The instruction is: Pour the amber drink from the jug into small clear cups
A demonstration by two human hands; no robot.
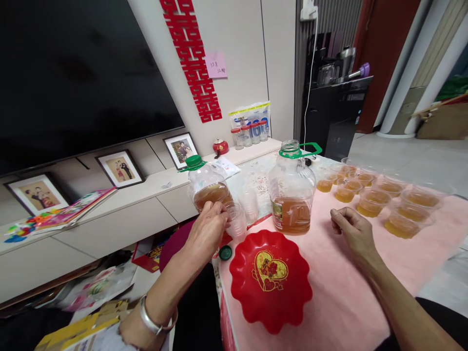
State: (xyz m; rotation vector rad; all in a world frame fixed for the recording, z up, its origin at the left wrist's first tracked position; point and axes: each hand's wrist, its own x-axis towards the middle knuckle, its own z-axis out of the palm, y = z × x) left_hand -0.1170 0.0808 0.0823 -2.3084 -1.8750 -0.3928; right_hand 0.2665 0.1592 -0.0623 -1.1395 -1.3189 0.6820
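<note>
My left hand, with a silver bangle at the wrist, has its fingers pinched at the rim of the transparent plastic cups, which stand stacked beside the red bowl. My right hand rests over the pink cloth, fingers curled in, with nothing visible in them. Between the hands stands an uncapped jug with a green handle, partly filled with amber liquid. Another jug, capped in green, is behind my left hand. Nearest to me lies a red scalloped bowl with a gold heart print. A dark green cap is by its left edge.
Several plastic cups of amber liquid stand on the pink cloth at the right. Along the white cabinet are framed photos, small red-lidded jars and a red pot. A large television hangs above.
</note>
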